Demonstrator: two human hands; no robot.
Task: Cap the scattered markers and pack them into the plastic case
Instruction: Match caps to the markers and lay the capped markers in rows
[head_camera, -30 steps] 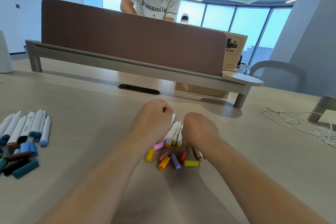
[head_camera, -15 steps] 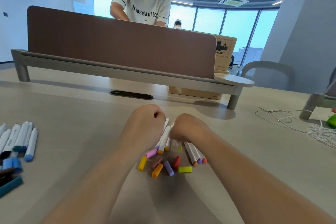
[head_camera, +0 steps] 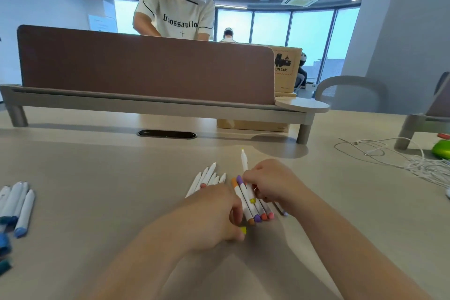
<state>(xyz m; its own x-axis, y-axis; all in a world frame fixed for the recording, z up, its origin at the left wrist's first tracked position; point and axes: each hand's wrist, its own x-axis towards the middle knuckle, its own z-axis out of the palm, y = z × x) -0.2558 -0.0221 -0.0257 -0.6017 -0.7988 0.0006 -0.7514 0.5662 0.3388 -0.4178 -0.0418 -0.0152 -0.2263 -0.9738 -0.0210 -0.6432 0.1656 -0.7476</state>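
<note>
Capping partly done; no plastic case is seen.
An uncapped yellow marker (head_camera: 245, 168) is clenched in the right hand (head_camera: 272, 185); a yellow cap (head_camera: 243, 230) is pinched by the left hand (head_camera: 214, 217); several capped markers (head_camera: 255, 207) lie on the worktop (head_camera: 97, 190).

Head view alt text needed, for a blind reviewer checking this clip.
Two bare hands work a cluster of white markers on a beige table: the right hand grips one marker, the left hand rests over others. More blue-capped markers lie far left; another person stands behind a brown divider.

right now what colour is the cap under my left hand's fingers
Yellow. The cap peeks out beside the left hand in the head view.
</note>
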